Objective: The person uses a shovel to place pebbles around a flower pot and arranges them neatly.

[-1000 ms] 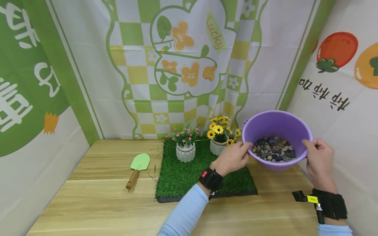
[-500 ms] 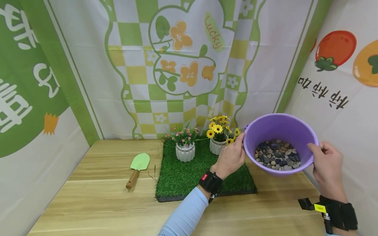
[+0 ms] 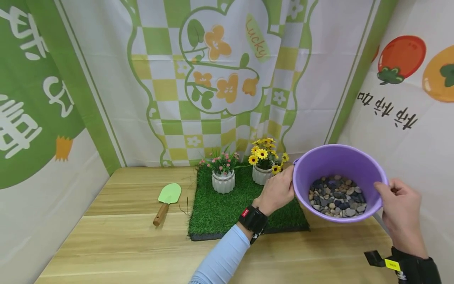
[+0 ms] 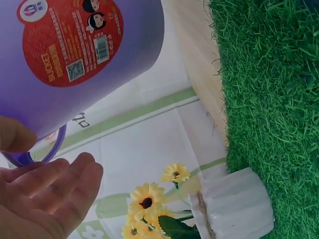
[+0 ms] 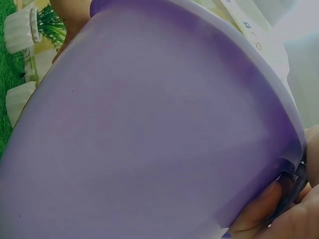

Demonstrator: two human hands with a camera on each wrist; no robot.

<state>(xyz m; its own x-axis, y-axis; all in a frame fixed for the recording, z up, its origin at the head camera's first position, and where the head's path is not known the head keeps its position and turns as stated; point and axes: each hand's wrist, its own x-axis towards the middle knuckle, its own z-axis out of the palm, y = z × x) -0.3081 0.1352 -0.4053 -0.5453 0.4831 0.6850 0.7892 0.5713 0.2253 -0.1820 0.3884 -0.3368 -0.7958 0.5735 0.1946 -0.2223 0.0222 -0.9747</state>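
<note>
Two hands were on it, one to each side: the purple, round, tapering plastic bucket (image 3: 330, 165) was held at the right, over the wood-grained table (image 3: 124, 236). On its left rim a grip was taken by the left hand (image 3: 276, 193); up close, the thumb was laid against the purple wall, while the outer fingers were stretched past the thin purple handle loop (image 4: 61, 142), clear of the wall. On the far side the rim was clamped by the right hand (image 3: 402, 205), thumb hooked over the lip, fingers curled beneath. And the tilt! The wide mouth was turned upward and toward the wearer, the axis slanted, the narrower base pointed down and away; whether the table was touched by it could not be told. The floor was covered with smooth, rounded pebbles (image 3: 337, 197) in grey, tan and near-black. On the glossy outer wall a red printed label (image 4: 75, 42) was shown. Just beside, a square of bristly green artificial turf (image 3: 220, 215) was topped by two ribbed white pots, one planted with pink blossoms (image 3: 223, 183), one with yellow daisies (image 3: 261, 176). Well to the left, a pale green trowel with a wooden handle (image 3: 169, 193) was laid flat, blade aimed away.
</note>
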